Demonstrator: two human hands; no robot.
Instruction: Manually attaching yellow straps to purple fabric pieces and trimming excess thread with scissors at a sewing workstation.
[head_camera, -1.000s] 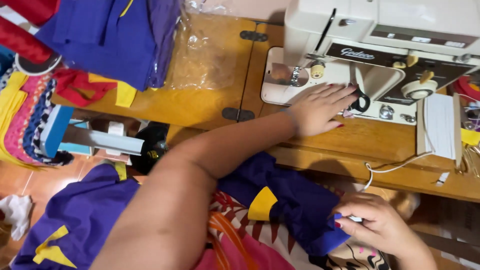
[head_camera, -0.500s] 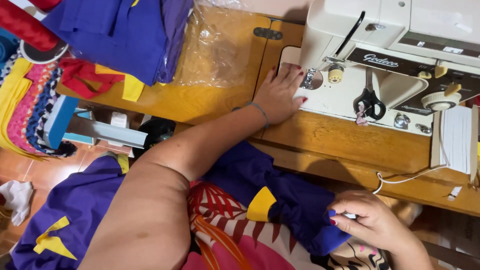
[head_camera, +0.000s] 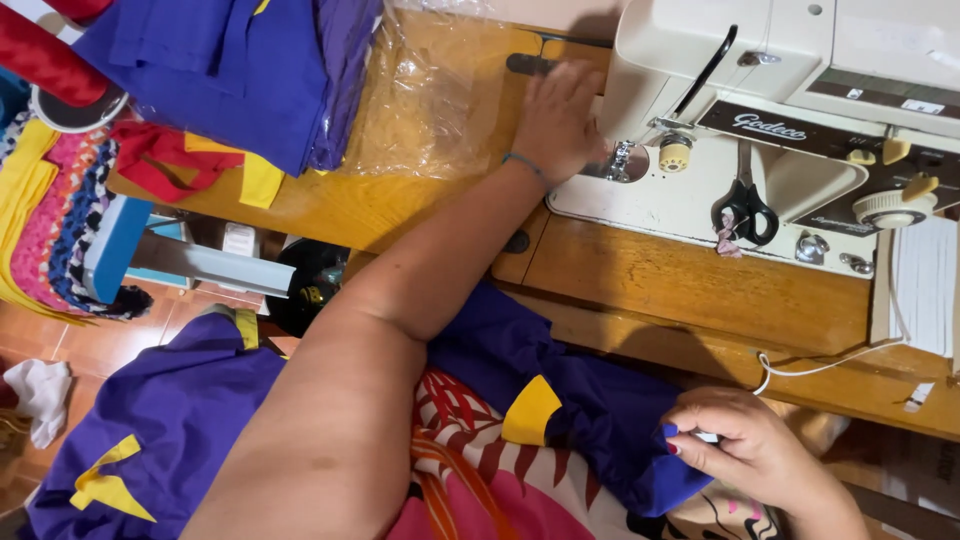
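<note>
In the head view, the left hand (head_camera: 556, 120) lies flat on the wooden desk (head_camera: 640, 280), with its grip released and the fingers touching the base of the cream-white sewing machine (head_camera: 760, 110), just beside the needle area. The right hand (head_camera: 745, 455) is low in the picture, at the person's lap. Its grip is clenched on the edge of the purple cloth garment with a yellow patch (head_camera: 560, 390); it seems to pinch also something small and white, but this is too small to tell. Black-handled scissors (head_camera: 745, 205) rest on the machine bed. A clear plastic sheet (head_camera: 435, 95) and folded blue-purple fabric (head_camera: 230, 65) lie on the desk, to the left of the left hand.
</note>
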